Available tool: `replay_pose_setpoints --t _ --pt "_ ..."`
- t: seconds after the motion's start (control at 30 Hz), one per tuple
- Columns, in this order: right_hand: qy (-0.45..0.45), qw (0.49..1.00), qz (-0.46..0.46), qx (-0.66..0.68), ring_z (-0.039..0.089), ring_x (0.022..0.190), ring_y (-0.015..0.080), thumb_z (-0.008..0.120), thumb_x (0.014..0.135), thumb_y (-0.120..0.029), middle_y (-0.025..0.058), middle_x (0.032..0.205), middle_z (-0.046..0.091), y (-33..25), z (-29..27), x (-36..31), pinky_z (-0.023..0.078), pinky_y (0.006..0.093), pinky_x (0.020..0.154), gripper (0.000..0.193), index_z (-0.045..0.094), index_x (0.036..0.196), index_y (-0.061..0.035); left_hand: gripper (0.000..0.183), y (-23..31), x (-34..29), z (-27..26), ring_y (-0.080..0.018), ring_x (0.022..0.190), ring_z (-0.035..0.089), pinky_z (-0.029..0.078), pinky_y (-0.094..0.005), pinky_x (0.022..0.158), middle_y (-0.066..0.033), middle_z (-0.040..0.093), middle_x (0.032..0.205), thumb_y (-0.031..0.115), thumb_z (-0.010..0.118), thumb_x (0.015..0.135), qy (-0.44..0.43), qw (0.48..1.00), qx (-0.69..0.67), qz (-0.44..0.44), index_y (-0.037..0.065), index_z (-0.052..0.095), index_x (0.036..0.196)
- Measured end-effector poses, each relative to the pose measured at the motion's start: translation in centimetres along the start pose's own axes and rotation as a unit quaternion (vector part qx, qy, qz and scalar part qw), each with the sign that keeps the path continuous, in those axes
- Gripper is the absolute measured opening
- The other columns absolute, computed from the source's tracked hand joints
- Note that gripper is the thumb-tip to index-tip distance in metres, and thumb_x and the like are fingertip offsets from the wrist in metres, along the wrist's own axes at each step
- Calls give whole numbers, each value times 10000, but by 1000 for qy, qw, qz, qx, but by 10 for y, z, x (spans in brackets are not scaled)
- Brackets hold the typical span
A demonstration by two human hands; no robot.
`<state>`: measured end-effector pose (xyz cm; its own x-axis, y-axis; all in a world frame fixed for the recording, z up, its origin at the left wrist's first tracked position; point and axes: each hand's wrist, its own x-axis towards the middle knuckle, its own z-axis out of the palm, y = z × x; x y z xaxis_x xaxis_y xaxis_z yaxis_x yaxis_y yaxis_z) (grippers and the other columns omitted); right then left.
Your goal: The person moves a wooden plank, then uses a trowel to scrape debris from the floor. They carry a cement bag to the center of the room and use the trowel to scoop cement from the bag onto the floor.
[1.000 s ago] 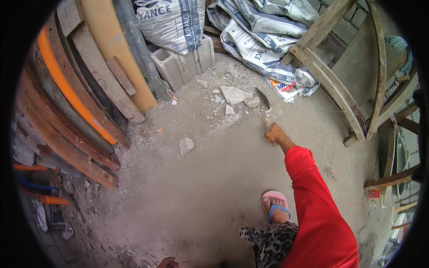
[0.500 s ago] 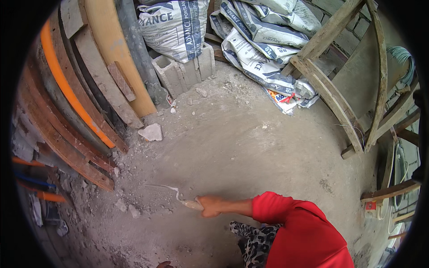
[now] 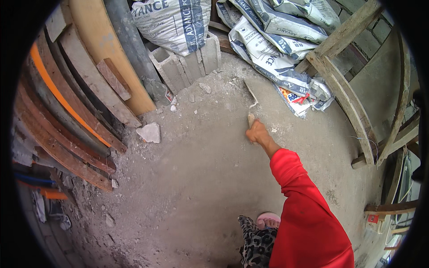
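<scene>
Right hand [image 3: 258,132] and trowel [image 3: 251,119] swung away from the body since 0.5 s ago, lower left to near the sacks. Dusty floor [image 3: 187,178]; sack pile [image 3: 283,38] upper right; hollow blocks [image 3: 192,67] under another sack [image 3: 174,27]; trowel handle clamped in right hand, blade between blocks and pile, floor contact can't tell; pale chunk [image 3: 149,133] near planks [image 3: 107,49]

Dusty grey concrete floor [image 3: 201,174] strewn with loose rubble [image 3: 205,88] along its left side and top. A pale, broken concrete chunk [image 3: 149,132] lies left of centre. Hollow concrete blocks [image 3: 192,65] stand at the top; to their right, heaped cement bags [image 3: 277,56] beside a crumpled, colourful wrapper [image 3: 292,102].
</scene>
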<state>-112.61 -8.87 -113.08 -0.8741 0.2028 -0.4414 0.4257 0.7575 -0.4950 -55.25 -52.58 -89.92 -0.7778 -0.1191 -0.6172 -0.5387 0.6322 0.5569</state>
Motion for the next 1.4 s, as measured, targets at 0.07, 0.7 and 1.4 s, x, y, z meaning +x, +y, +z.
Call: replay_pose_setpoints --t 0.07,0.7,1.4 --pt "-99 992 -49 -56 619 1111 422 620 796 -154 330 1164 616 -31 38 -47 504 442 952 721 324 1373 159 347 6 6 8 -201 812 598 491 -316 736 -111 670 1026 239 534 1000 4 999 -31 26 15 534 1265" --pt "-5 1000 -8 0 622 1134 390 564 795 -126 309 1202 618 -63 -40 113 517 407 935 606 414 1314 150 325 65 15 -9 -244 861 624 499 -352 770 -136 662 1043 169 589 939 40 996 14 -79 29 573 1232" --pt "-99 994 -36 18 682 996 388 577 793 -137 337 999 663 -144 38 -7 541 422 866 562 433 1238 176 365 70 -143 -7 -322 946 635 502 -410 837 -159 671 1037 128 648 869 160 957 47 -238 24 592 1213"
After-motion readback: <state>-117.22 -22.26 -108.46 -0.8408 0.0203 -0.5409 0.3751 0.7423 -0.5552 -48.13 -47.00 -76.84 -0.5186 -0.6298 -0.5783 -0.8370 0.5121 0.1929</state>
